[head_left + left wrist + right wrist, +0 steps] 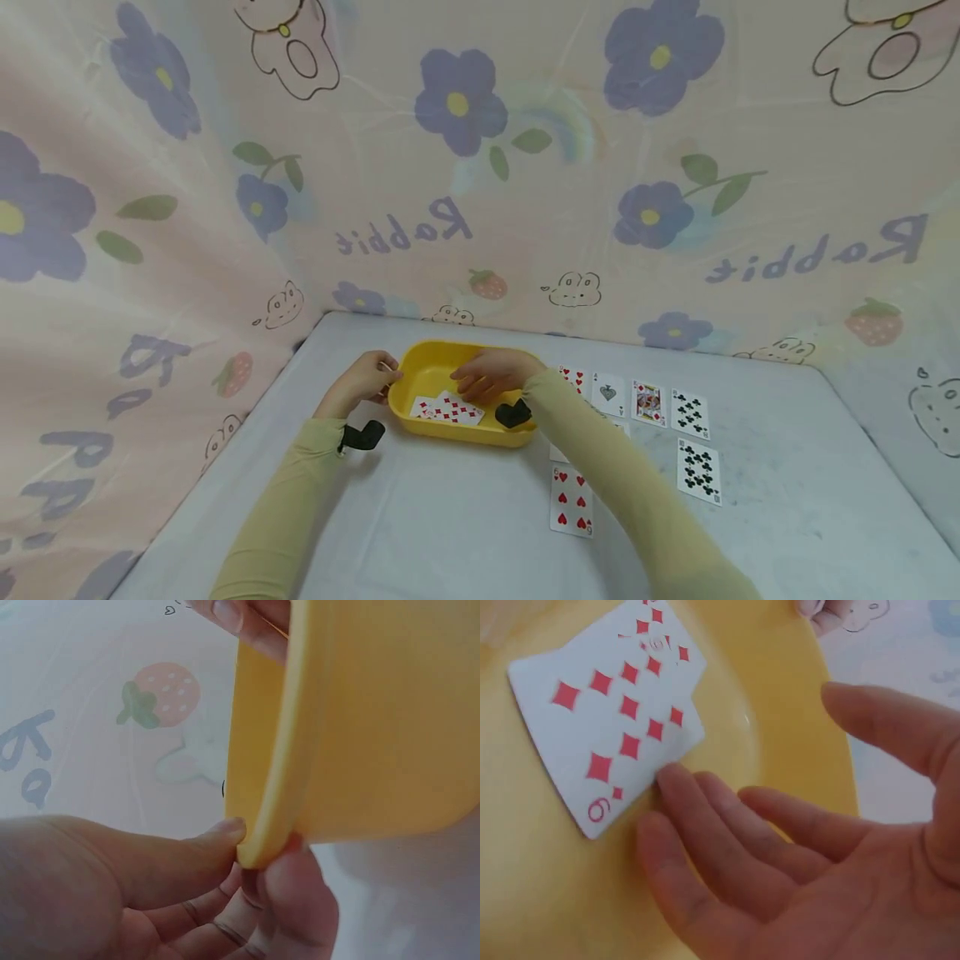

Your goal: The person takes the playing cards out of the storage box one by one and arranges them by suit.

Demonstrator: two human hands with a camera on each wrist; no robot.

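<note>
At the left end of a yellow plastic tub, my left hand pinches the rim between thumb and fingers; the left wrist view shows the thumb against the rim. My right hand reaches into the tub with fingers spread and nothing between them. On the tub floor lies a nine of diamonds, overlapping another diamond card. The right fingertips are by the nine's edge; whether they touch it I cannot tell.
Right of the tub, face-up playing cards lie on the white-covered table: an ace of spades, a face card, club cards, a six of hearts and others partly under my right sleeve. A printed curtain stands behind.
</note>
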